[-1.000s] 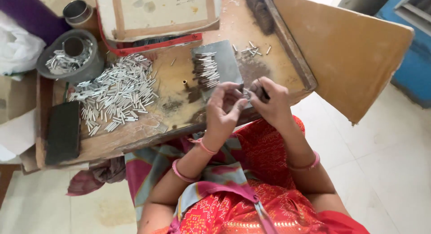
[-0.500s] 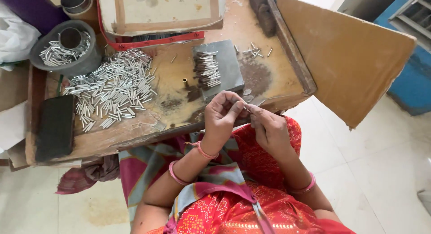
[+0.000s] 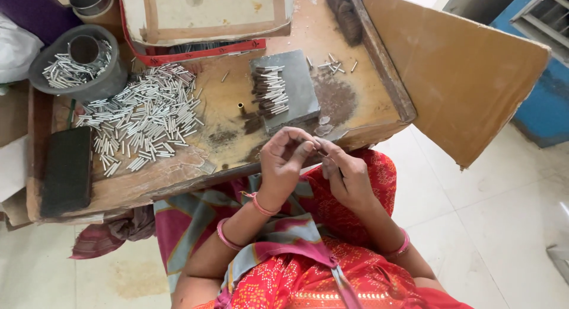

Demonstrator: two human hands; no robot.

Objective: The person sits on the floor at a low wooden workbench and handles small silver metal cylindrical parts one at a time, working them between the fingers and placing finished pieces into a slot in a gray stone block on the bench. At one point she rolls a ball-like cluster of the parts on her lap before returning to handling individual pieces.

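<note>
Both hands have drawn back from the table edge toward the lap since a second ago, when they worked just over the grey block. Left hand is curled, its thumb and fingertips pinched together at about 1 o'clock from the palm. Right hand meets it there, fingers closed on a thin metal piece; what exactly it is cannot be made out. That piece sits between the two sets of fingertips, just below the edge of the wooden worktable. At 12 o'clock from the hands lies the grey block bearing a row of short metal tubes. At 10 o'clock spreads a loose pile of silver tubes, with a grey round tray beyond it.
</note>
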